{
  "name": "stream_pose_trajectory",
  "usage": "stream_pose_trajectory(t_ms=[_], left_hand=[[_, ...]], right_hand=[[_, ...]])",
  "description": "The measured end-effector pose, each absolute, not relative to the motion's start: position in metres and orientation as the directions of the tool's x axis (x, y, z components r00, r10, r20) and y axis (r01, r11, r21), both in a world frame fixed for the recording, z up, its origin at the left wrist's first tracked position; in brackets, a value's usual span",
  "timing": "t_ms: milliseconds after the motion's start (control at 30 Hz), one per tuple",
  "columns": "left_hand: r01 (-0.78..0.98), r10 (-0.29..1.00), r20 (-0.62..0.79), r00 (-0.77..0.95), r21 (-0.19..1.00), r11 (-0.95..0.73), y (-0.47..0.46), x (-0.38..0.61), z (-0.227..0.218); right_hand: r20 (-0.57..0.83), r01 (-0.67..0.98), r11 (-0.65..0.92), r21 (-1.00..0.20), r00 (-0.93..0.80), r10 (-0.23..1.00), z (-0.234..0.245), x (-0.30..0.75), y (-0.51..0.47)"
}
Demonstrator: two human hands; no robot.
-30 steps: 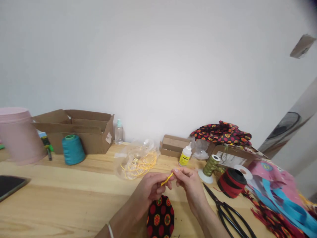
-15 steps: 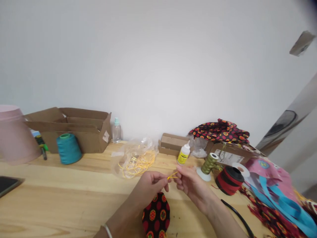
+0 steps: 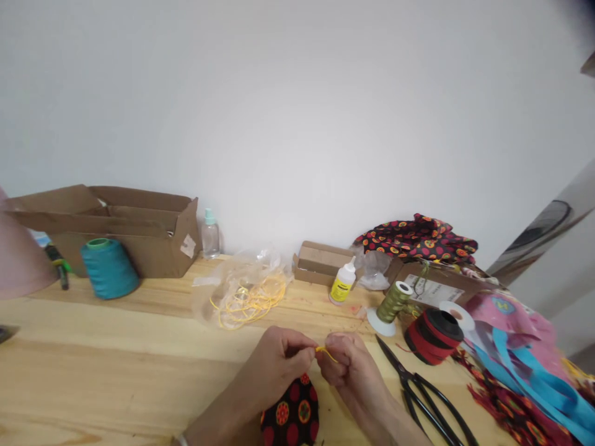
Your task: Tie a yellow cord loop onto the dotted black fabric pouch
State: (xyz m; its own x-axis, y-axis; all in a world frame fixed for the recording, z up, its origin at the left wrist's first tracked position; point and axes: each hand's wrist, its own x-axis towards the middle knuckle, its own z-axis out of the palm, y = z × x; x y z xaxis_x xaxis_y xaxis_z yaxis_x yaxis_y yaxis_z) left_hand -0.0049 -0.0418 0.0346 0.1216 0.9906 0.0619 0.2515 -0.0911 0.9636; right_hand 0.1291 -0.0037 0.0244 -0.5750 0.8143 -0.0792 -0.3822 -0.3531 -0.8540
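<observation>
Between my two hands runs a short piece of yellow cord (image 3: 326,353) that looks looped or knotted. My left hand (image 3: 283,359) pinches it between thumb and forefinger. My right hand (image 3: 346,362) has its fingers curled closed on the cord's other end. Just below my left hand lies a black fabric piece (image 3: 290,412) with red and orange flower patterns, partly covered by that hand. Black-handled scissors (image 3: 411,384) rest on the table right of my right hand, blades slightly apart.
Behind my hands are a tangle of yellow cord (image 3: 255,300) on clear plastic, a glue bottle (image 3: 343,283) and a small carton (image 3: 320,263). A teal thread cone (image 3: 109,269) stands left; a green thread spool (image 3: 394,302), red-black roll (image 3: 432,337) and blue ribbon (image 3: 534,378) lie right.
My right hand has curled its fingers in and come closer to my left hand, lower than before. The view has shifted a little, and the scissors now show more fully.
</observation>
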Motion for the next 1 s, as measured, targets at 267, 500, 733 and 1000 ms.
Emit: stream_pose_trajectory(t_ms=[267,500,733,1000], left_hand=[[0.143,0.990,0.010,0.140,0.989,-0.030,-0.045,-0.002,0.034],[0.128,0.993,-0.014,0.114,0.992,-0.001,-0.043,-0.001,0.032],[0.090,0.995,-0.038,0.095,0.996,0.029,-0.044,0.000,0.030],[-0.025,0.976,-0.155,0.156,0.987,0.160,-0.044,-0.001,0.035]], right_hand=[[-0.015,-0.347,-0.266,-0.899,-0.583,0.813,0.024,0.134,-0.005],[0.002,-0.343,-0.225,-0.912,-0.553,0.833,0.022,0.134,-0.009],[-0.001,-0.427,-0.282,-0.859,-0.550,0.835,0.016,0.131,-0.011],[0.090,-0.280,-0.084,-0.956,-0.554,0.827,0.006,0.139,-0.007]])
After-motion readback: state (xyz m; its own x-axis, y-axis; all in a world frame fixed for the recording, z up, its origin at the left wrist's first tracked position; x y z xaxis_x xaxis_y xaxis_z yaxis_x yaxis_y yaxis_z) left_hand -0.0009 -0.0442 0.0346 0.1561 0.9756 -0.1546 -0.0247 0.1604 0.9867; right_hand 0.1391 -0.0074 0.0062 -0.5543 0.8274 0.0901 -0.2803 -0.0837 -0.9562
